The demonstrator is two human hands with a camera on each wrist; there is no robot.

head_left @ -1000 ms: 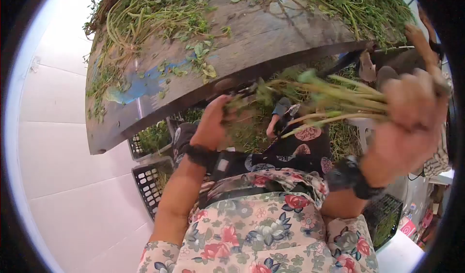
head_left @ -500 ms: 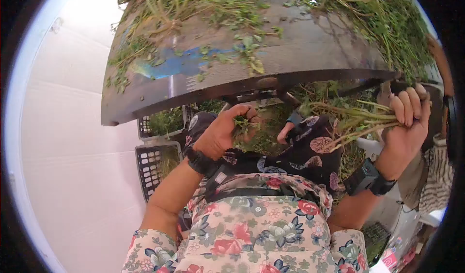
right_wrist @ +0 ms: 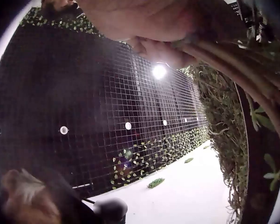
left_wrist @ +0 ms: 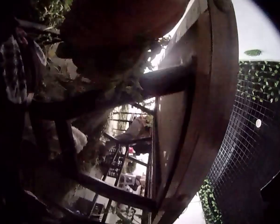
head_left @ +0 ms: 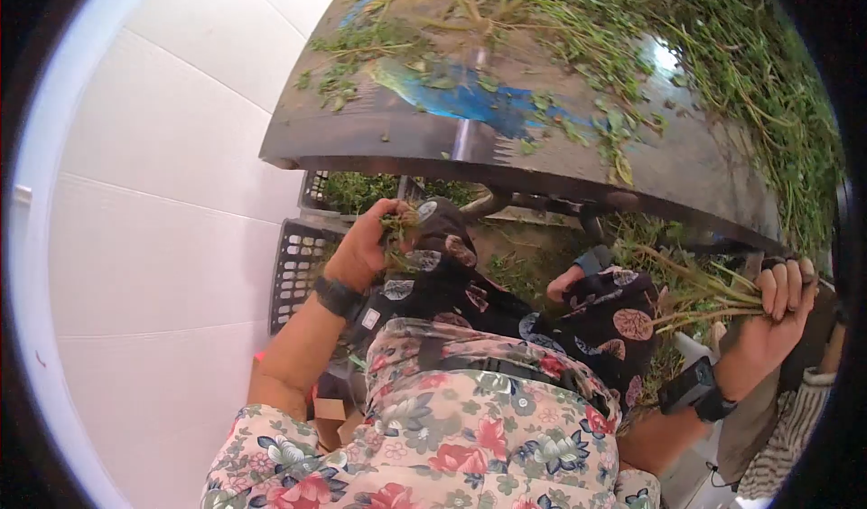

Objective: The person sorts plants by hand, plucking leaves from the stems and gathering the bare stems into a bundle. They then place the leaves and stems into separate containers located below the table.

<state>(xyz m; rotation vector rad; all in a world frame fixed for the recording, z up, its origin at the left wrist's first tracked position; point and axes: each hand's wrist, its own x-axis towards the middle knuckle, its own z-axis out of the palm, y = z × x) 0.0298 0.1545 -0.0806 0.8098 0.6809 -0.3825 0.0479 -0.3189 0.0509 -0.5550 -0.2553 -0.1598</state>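
In the head view my right hand [head_left: 777,315] grips a bunch of long green plant stems [head_left: 709,303] by one end, near the table's right front edge. The stems fan out leftward over my lap. In the right wrist view, thick stems [right_wrist: 242,70] run out from under the palm. My left hand [head_left: 359,247], well apart from the bunch, holds a small tuft of leafy sprigs [head_left: 399,229] beside my left knee. Dark in the left wrist view, that hand [left_wrist: 121,28] has leaves [left_wrist: 128,81] hanging below it. Leafy plants [head_left: 750,84] lie heaped on the table [head_left: 415,143].
Black slatted crates [head_left: 298,270] with greens stand low at the left, by a white wall [head_left: 163,256]. Plant scraps lie on the floor under the table. Another person's striped garment [head_left: 790,441] is close at the right. Table legs and bars [left_wrist: 112,191] cross below the tabletop.
My left hand has moved left, away from the stems, with sprigs in its fingers. My right hand still holds the bunch, now lower and steadier. The head view has turned, shifting the table rightward.
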